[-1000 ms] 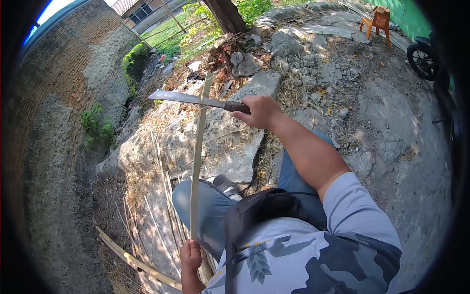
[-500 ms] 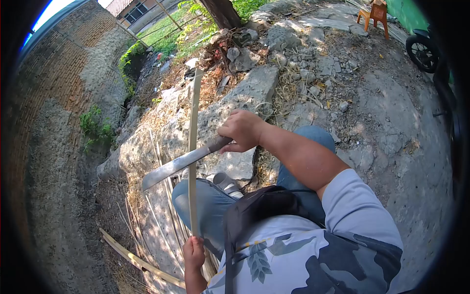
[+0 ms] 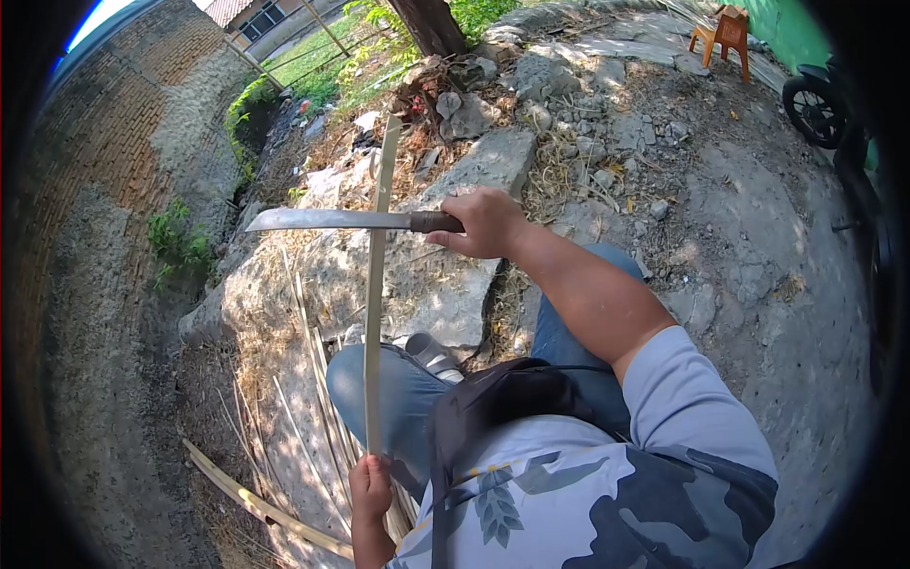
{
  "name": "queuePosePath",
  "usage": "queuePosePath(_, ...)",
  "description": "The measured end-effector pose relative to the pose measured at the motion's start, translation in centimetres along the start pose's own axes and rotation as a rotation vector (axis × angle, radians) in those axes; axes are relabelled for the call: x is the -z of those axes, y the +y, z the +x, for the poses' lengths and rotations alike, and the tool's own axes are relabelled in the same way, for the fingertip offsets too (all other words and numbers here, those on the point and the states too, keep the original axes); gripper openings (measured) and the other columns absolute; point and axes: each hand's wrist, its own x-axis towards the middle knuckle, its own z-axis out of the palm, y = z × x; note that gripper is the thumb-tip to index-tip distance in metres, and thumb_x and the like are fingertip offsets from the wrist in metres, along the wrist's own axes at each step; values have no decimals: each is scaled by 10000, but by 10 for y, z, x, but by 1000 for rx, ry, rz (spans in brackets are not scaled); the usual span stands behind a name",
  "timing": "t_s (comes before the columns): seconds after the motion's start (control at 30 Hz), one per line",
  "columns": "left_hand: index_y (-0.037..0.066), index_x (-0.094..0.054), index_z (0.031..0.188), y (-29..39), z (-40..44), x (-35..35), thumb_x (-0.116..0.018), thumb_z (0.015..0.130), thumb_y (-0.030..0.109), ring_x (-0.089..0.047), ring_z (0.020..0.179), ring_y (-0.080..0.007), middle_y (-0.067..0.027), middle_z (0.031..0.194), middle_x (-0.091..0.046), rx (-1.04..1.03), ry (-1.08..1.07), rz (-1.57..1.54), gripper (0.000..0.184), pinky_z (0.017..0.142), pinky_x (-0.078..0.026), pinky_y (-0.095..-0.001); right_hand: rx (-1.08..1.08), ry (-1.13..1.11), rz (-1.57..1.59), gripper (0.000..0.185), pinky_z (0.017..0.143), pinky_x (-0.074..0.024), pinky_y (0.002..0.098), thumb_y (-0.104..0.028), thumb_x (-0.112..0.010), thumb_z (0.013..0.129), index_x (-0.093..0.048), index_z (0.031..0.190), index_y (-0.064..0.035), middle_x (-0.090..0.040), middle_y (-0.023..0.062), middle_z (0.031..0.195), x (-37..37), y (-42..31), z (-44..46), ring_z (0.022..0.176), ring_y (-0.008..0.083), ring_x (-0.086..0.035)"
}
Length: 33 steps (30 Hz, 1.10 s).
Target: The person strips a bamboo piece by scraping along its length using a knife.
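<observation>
My right hand (image 3: 481,222) is closed around the dark handle of a machete (image 3: 327,220). The blade points left, nearly level, and crosses the upper part of a long bamboo strip (image 3: 375,303). My left hand (image 3: 371,486) grips the strip's lower end, beside my bent knee. The strip stands almost upright in view, its far end reaching toward the tree base. Whether the blade's edge touches the strip, I cannot tell.
Several thin bamboo strips (image 3: 318,379) lie on the ground at left, with a thicker bamboo piece (image 3: 256,503) nearby. A concrete slab (image 3: 493,175) and rubble lie ahead. A brick wall (image 3: 114,142) stands left; an orange chair (image 3: 725,36) and a motorbike wheel (image 3: 815,106) are at right.
My right hand has moved the machete farther up along the strip, away from my body. The blade has turned from slanting down-left to nearly level. My left hand keeps its hold.
</observation>
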Motion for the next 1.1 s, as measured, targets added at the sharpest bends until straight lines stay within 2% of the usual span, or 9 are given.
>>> queuePosePath(0.13,23,-636,969,-3,6,-2,-468,1150,378,-438,566,-45,51,669,-495,32,8,-89,433,516,-348,-241,273,-79,-42,542,783,-554,471,-650,-639,949,-654,860,-116,-703,103,769,-9,-27,-3,784,337,-729)
queuePosePath(0.17,22,-636,963,-7,6,-2,-467,1151,377,-437,566,-45,50,669,-496,32,13,-84,435,516,-348,-240,350,-102,-8,519,829,-534,450,-637,-649,941,-652,858,-124,-706,89,771,-15,-31,-3,791,323,-728)
queuePosePath(0.27,17,-637,957,-8,2,0,-467,1151,376,-436,564,-44,49,668,-497,49,14,-56,442,514,-347,-241,445,-62,1,496,797,-510,414,-609,-703,905,-609,824,-128,-680,63,746,-18,-35,-4,727,313,-687)
queuePosePath(0.4,8,-644,949,-6,-1,2,-473,1148,383,-445,567,-45,45,670,-507,38,17,-16,457,515,-347,-245,397,-49,17,489,808,-514,418,-608,-725,885,-630,832,-131,-684,65,755,-19,-17,-2,747,318,-691)
queuePosePath(0.53,6,-645,921,-3,-1,2,-483,1142,402,-455,575,-47,38,672,-518,32,8,0,482,517,-346,-249,199,36,17,487,772,-521,465,-600,-730,894,-643,833,-124,-652,91,700,-6,-1,2,710,348,-682)
queuePosePath(0.7,9,-645,902,5,-3,3,-488,1140,409,-460,583,-53,37,672,-519,-11,-8,50,491,527,-355,-253,-82,66,17,526,701,-571,500,-634,-679,933,-680,886,-110,-728,126,798,1,17,4,768,387,-731)
queuePosePath(0.9,9,-656,926,2,-3,0,-490,1141,389,-473,590,-55,36,678,-530,7,11,25,467,532,-367,-252,-55,55,9,543,708,-563,493,-646,-667,938,-677,872,-107,-710,115,775,-6,10,1,764,373,-726)
queuePosePath(1.03,10,-650,948,-2,0,-1,-489,1142,371,-475,588,-55,37,682,-530,38,2,-27,440,530,-373,-249,140,3,29,545,757,-533,447,-650,-658,940,-648,835,-116,-650,84,699,-15,-3,-1,707,336,-695)
queuePosePath(1.1,11,-645,954,-3,2,-2,-490,1143,364,-474,587,-55,37,682,-528,43,-2,-43,429,529,-373,-247,225,-79,-20,547,783,-551,468,-660,-649,936,-662,862,-119,-696,98,760,-17,-15,-3,762,346,-719)
